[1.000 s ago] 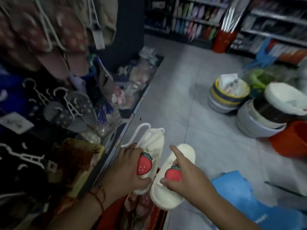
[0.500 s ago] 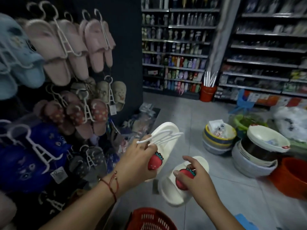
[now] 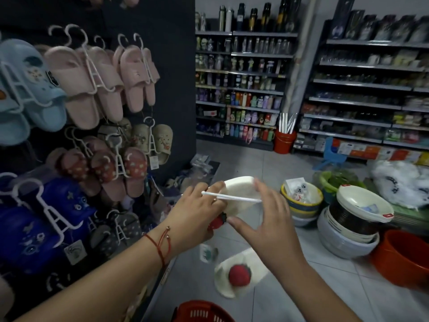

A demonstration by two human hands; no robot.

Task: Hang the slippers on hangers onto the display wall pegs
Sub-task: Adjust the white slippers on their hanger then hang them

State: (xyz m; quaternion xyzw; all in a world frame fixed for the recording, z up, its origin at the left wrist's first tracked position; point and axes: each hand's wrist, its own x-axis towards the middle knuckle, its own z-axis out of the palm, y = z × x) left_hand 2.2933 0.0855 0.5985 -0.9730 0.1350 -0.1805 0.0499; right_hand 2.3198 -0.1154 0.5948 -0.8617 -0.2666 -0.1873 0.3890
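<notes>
One white slipper (image 3: 241, 194) w/ hanger (image 3: 232, 197) in left grip (image 3: 197, 212); right hand (image 3: 267, 219) released, fingers spread.

lighting: dim indoor store light, flat and cool, no lamp in view. floor tiles (image 3: 267, 163) at 12 to 3 o'clock are the brightest surface, with a soft pale sheen. display wall (image 3: 176, 66) at 9 to 11 o'clock is near black; dark blue slippers (image 3: 30, 238) at 8 o'clock lose detail in shadow.
blur: dropped white slipper (image 3: 236, 275) at 6 o'clock is heavily smeared; right hand (image 3: 269, 224) is soft at the fingertips; left hand (image 3: 197, 212) is sharper.
distortion: wide-angle bending; shelving (image 3: 362, 89) at 2 o'clock leans, forearms stretch toward the lower corners.
noise: fine grain in dark areas.
</notes>
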